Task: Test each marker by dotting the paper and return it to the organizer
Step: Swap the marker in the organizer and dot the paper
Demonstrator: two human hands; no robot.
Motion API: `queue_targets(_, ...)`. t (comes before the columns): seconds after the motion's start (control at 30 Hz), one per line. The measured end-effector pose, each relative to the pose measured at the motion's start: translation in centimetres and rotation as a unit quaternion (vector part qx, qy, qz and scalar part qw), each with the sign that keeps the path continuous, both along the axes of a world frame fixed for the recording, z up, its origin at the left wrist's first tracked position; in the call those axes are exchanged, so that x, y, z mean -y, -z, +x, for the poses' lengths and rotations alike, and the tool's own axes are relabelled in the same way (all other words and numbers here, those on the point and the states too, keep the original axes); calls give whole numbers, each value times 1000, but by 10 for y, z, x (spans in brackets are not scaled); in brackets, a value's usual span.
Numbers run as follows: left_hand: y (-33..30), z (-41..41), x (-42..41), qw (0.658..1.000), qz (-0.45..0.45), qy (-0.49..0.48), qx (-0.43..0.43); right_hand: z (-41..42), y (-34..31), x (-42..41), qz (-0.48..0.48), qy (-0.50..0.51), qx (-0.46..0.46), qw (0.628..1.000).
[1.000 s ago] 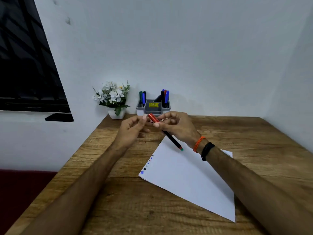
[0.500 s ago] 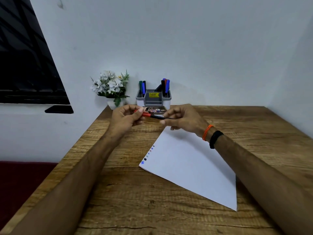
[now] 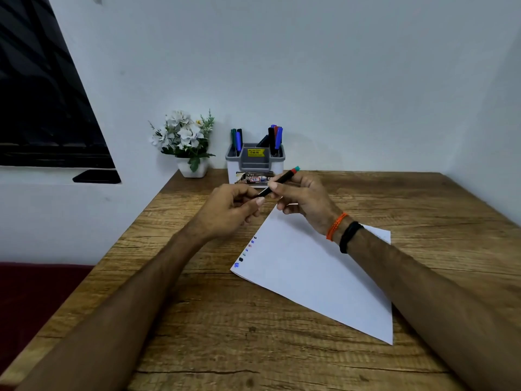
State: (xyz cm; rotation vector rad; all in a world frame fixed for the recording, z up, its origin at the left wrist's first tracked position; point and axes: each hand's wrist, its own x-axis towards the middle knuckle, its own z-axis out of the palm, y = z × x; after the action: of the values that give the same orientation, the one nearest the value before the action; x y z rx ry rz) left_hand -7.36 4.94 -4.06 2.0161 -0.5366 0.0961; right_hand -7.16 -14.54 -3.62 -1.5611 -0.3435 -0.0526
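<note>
Both hands, left hand [image 3: 234,208] and right hand [image 3: 303,201], pinch marker [image 3: 277,182] above paper [image 3: 310,266]; uncapping apparently underway, dotting next.

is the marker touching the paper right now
Apart. The head view shows the marker held up between the left hand and right hand, above the table, its lower end clear of the paper.

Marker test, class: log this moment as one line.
both hands on marker | right hand holds barrel | left hand at its near end | above table, not on paper | organizer behind
</note>
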Motion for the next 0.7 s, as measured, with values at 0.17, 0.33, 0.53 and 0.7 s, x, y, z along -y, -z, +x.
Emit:
queue_targets(0.17, 1, -3, 3, 997, 44, -10, 56, 2, 2, -5, -44, 18, 16, 999)
queue_targets(0.33, 2, -2, 3, 991, 95, -15, 98, 4, 8, -7, -43, 2, 35, 998)
queue_targets(0.53, 1, -6, 5, 989, 102, 2, 109, 4, 11, -9, -58, -15, 81, 995)
queue_targets(0.7, 4, -4, 4, 988, 110, 3, 104, 1, 13, -12, -39, -39, 93, 994)
